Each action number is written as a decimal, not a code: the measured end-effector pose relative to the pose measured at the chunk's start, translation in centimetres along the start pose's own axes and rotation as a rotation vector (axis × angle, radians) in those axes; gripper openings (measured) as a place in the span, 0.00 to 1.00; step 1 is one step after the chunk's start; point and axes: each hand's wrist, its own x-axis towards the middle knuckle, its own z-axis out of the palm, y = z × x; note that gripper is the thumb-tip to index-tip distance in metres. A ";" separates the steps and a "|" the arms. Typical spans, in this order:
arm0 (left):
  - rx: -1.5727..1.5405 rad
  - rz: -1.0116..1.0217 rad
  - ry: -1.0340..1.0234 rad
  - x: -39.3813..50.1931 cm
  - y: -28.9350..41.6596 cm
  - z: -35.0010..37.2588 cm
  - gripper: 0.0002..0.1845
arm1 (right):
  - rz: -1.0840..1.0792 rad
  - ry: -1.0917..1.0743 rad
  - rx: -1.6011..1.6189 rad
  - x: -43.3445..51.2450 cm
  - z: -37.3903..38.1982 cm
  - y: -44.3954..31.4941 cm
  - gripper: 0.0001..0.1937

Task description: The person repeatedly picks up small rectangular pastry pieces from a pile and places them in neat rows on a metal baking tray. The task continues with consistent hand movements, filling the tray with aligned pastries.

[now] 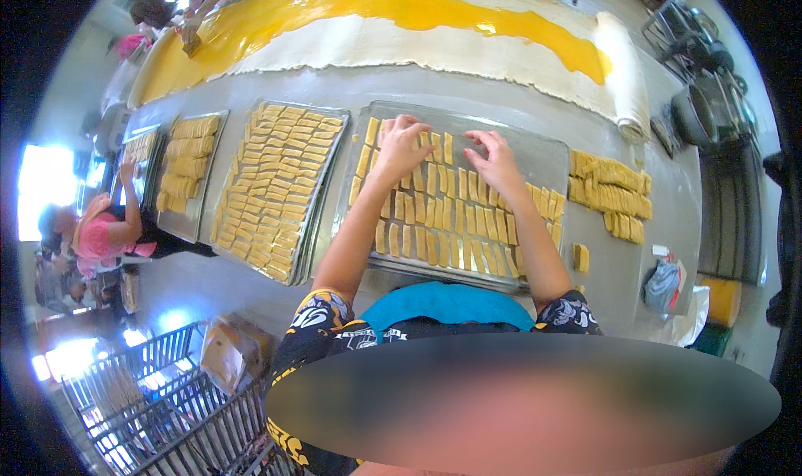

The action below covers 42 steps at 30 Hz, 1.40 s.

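A metal baking tray (532, 147) lies before me, with rows of cut dough strips (432, 213) on it. My left hand (404, 145) is over the unfinished-looking far row at the tray's left. Its fingers reach down around dough strips there, and whether it grips one is hidden. My right hand (495, 161) hovers above the tray to the right, thumb and fingers apart, with nothing visible between them. Beside the tray on the right, stacked dough strips (608, 191) lie on the metal table, with a small separate dough stack (581, 258) nearer me.
Another tray of strips (279, 188) sits left, atop other trays; beyond it is a tray with bundled strips (187, 163). Across the table (294, 84) lies a dough sheet (351, 44) with yellow coating, rolled at right. A person's hand brushes it. Another person works at left.
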 end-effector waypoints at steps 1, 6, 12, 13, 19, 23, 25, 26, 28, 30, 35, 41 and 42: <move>0.020 -0.018 -0.003 -0.1 -0.1 -0.2 0.22 | 0.019 0.013 0.045 -1.0 -1.5 0.3 0.17; 0.120 -0.015 -0.069 -0.5 0.0 -0.5 0.21 | 0.210 0.241 0.039 -8.2 -9.5 5.5 0.16; 0.040 0.044 0.154 -1.3 2.7 -0.3 0.17 | 0.448 0.388 -0.369 -20.5 -18.4 15.2 0.20; -0.005 0.053 0.167 -1.6 3.6 0.0 0.17 | 0.572 0.349 -0.487 -21.7 -18.9 16.3 0.21; -0.223 0.236 0.241 -3.8 10.5 3.2 0.15 | 0.672 0.081 -0.350 -25.2 -17.2 17.4 0.27; -0.308 0.283 0.098 -5.9 15.8 5.7 0.13 | 0.577 0.211 -0.569 -25.3 -15.1 16.5 0.27; -0.359 0.322 0.005 -7.1 18.3 7.0 0.12 | 0.581 0.210 -0.570 -25.2 -14.6 16.4 0.26; -0.405 0.342 -0.044 -7.6 19.6 7.7 0.11 | 0.563 0.199 -0.558 -25.3 -14.6 16.5 0.26; -0.490 0.375 -0.177 -8.7 21.9 9.0 0.11 | 0.617 0.143 -0.481 -25.4 -15.1 17.0 0.26; -0.595 0.341 -0.341 -9.7 23.9 10.3 0.13 | 0.694 0.102 -0.164 -25.4 -16.0 17.5 0.25; -0.742 0.101 -0.654 -10.7 27.8 12.9 0.20 | 0.727 0.132 0.879 -25.6 -19.5 15.9 0.21; -1.306 -0.330 -0.764 -10.2 30.3 13.5 0.22 | 0.405 0.130 0.569 -23.9 -20.9 9.4 0.19; -1.354 -0.319 -0.736 -10.1 30.5 13.3 0.21 | 0.419 0.131 0.585 -23.8 -21.2 8.7 0.20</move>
